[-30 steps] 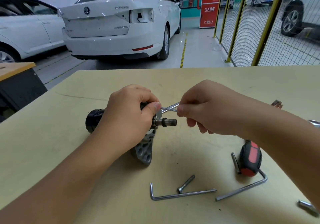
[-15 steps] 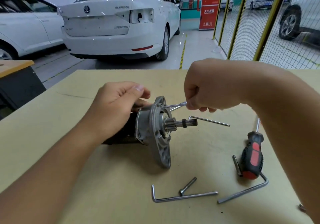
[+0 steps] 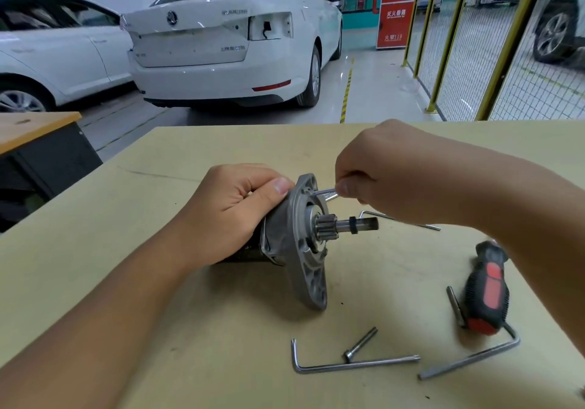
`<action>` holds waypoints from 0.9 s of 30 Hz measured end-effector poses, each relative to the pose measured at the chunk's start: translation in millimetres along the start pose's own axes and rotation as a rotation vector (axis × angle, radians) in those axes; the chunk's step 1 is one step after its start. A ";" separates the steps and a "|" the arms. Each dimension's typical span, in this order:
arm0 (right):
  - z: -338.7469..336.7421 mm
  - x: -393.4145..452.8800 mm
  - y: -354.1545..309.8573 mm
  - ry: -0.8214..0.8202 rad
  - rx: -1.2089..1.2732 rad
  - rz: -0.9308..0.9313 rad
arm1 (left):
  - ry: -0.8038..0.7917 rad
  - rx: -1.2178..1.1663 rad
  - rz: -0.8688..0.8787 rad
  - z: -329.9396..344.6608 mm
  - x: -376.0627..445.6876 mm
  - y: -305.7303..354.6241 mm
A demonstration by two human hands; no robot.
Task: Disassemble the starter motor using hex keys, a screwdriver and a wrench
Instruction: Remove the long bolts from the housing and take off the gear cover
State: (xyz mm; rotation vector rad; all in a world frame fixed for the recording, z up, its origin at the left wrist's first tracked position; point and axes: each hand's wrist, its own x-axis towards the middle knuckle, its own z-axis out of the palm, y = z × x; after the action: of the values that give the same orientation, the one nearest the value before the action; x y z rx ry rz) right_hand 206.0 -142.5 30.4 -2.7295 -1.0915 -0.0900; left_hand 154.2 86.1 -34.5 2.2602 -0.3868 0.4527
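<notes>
The starter motor [image 3: 300, 237] lies on its side on the table, its grey flange and toothed pinion shaft facing right. My left hand [image 3: 231, 215] grips the motor's body just behind the flange, thumb on top. My right hand [image 3: 376, 174] pinches a hex key [image 3: 326, 192] whose tip sits in the upper part of the flange face. A black and red screwdriver [image 3: 486, 291] lies to the right. A loose bolt [image 3: 361, 344] lies in front of the motor.
Two hex keys lie near the front edge, one long [image 3: 351, 364], one angled [image 3: 468, 359]. Another thin hex key [image 3: 395, 217] lies behind the shaft. A short metal pin [image 3: 454, 305] rests beside the screwdriver. The table's [image 3: 95, 266] far edge faces parked white cars [image 3: 221, 44].
The motor has been turned so its flange and shaft face me more. My right hand stays on the hex key at the flange, moved slightly; my left hand has shifted its hold on the body.
</notes>
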 end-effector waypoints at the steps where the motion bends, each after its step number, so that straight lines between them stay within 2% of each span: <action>1: -0.5 -1.3 -1.9 0.028 -0.020 0.000 | -0.003 -0.011 0.003 0.4 -0.2 0.5; 7: 4.5 -6.9 -14.3 0.209 -0.227 0.015 | 0.039 -0.005 0.011 3.6 0.1 1.1; 13: 5.2 -5.1 -13.3 0.119 -0.047 -0.020 | 0.054 0.008 0.001 4.4 0.4 0.6; 18: 9.0 -3.6 -12.9 0.090 -0.096 -0.059 | 0.031 0.064 0.037 3.6 0.6 0.1; 27: 13.5 -4.8 -19.8 0.267 -0.321 -0.036 | 0.059 0.101 0.093 4.3 -0.4 1.6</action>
State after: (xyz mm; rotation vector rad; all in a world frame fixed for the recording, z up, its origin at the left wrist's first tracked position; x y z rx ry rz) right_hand 188.7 -129.0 19.7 -2.8560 -1.1295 -0.6695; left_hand 154.0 81.9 -36.4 2.3273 -0.4487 0.5978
